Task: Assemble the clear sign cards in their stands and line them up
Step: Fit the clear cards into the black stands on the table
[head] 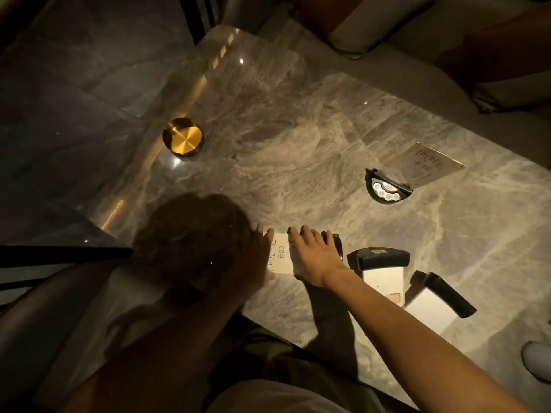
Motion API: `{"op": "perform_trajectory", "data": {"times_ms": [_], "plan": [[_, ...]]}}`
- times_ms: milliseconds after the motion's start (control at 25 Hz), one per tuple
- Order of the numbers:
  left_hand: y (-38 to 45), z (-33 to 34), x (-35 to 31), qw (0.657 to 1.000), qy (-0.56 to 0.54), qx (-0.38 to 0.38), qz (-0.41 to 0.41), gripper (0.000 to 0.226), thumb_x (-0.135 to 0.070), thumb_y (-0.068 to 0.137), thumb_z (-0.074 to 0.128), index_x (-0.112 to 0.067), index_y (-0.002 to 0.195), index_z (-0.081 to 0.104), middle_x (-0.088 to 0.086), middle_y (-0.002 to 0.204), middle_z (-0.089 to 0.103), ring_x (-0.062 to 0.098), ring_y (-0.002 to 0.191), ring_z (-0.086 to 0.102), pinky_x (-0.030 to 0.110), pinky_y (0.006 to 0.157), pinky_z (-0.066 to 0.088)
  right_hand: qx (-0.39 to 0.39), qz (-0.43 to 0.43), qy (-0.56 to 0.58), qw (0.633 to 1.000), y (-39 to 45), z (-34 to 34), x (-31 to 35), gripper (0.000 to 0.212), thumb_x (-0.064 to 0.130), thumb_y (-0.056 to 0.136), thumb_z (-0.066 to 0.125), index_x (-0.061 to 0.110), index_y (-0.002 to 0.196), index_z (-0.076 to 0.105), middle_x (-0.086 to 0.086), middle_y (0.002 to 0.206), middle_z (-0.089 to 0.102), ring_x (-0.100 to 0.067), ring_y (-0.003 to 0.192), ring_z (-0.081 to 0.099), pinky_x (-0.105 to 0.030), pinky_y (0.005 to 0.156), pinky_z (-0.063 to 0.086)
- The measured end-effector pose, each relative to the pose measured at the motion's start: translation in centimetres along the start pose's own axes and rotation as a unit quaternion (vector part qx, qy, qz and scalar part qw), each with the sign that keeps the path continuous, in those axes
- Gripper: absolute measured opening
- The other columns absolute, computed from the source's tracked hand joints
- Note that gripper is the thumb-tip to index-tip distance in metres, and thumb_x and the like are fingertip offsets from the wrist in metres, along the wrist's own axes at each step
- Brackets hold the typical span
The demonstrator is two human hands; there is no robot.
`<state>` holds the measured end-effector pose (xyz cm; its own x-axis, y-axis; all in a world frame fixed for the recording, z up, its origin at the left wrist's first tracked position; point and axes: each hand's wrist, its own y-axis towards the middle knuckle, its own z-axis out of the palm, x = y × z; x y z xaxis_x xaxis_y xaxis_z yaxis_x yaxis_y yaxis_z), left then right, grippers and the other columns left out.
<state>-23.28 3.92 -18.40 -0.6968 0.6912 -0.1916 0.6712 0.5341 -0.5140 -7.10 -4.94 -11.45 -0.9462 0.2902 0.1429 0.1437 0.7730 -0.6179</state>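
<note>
A clear sign card (281,257) with printed characters lies flat near the table's front edge. My left hand (253,257) presses on its left side and my right hand (313,257) rests flat on its right side, fingers spread. A black stand (338,245) shows just past my right fingers. To the right, two more cards sit in black stands (378,257) (447,293), both tipped over on the marble. A further clear card (429,165) lies flat at the far right, next to a half-round black base (387,189).
The marble table (298,144) carries a round gold dish (182,140) at the left. Cushioned seating runs along the far right edge. Dark floor lies left of the table. A white object (536,362) sits at the lower right.
</note>
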Motion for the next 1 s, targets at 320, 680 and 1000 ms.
{"op": "perform_trajectory", "data": {"times_ms": [320,680,1000], "plan": [[-0.6,0.0,0.5,0.987,-0.078,-0.131,0.044,0.117,-0.049,0.047,0.092,-0.018,0.145,0.036,0.007,0.139,0.050,0.028,0.113,0.054,0.041,0.095,0.045,-0.009,0.022,-0.026,0.999,0.0,0.0,0.6,0.102,0.038,0.076,0.077,0.011,0.154,0.017,-0.015,0.143,0.042,-0.037,0.132,0.040,-0.058,0.115,0.021],[0.1,-3.0,-0.6,0.962,-0.216,-0.168,-0.020,0.116,-0.019,0.068,0.087,-0.036,0.156,0.013,0.011,0.147,0.034,0.025,0.127,0.046,0.039,0.100,0.048,-0.083,0.109,0.268,0.954,-0.8,-3.7,-1.5,0.019,0.019,0.079,0.059,0.023,0.096,0.053,-0.002,0.104,0.065,-0.028,0.095,0.063,-0.048,0.087,0.050],[4.2,-10.9,-3.6,0.790,-0.613,-0.022,-0.003,0.041,-0.014,0.082,0.080,-0.020,0.118,0.062,0.001,0.111,0.073,0.017,0.101,0.073,0.040,0.087,0.061,-0.158,0.137,0.620,0.757,-2.9,-5.6,-6.2,0.016,-0.009,0.087,0.061,0.000,0.093,0.048,-0.015,0.113,0.070,-0.031,0.101,0.070,-0.056,0.079,0.060]]}}
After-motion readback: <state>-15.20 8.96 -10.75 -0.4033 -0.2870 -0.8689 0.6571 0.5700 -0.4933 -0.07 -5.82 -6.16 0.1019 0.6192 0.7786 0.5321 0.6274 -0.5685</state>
